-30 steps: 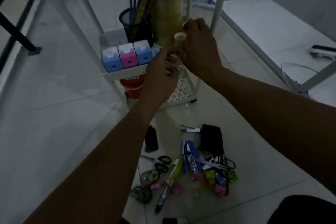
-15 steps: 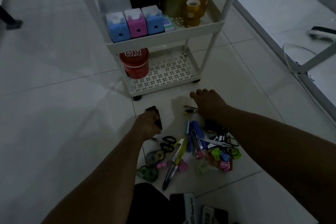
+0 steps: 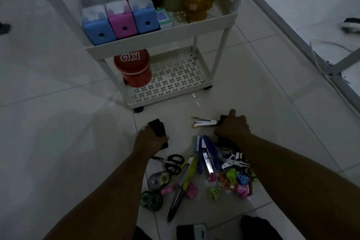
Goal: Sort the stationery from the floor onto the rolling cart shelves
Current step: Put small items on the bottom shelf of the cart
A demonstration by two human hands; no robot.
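On floor below cart [image 3: 159,37], head view: left hand [image 3: 151,139] clamped on black stapler [image 3: 158,129], long axis toward 12. Right hand [image 3: 232,127] curled round dark item at 2 of pile [image 3: 204,171], identity unclear. Cart at 12, left hand nearer.

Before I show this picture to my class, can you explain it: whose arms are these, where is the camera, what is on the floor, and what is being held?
No machine here: a person wears a camera on the head, looking down at both arms. The left hand curls its fingers round a small black object. The right hand grips another dark item, mostly hidden, beside a silver staple remover. On the floor lies a stationery pile: black-handled scissors, a blue stapler, a green tape dispenser. Ahead stands the white rolling cart, holding pencil sharpeners, yellow tape rolls and a red tub.
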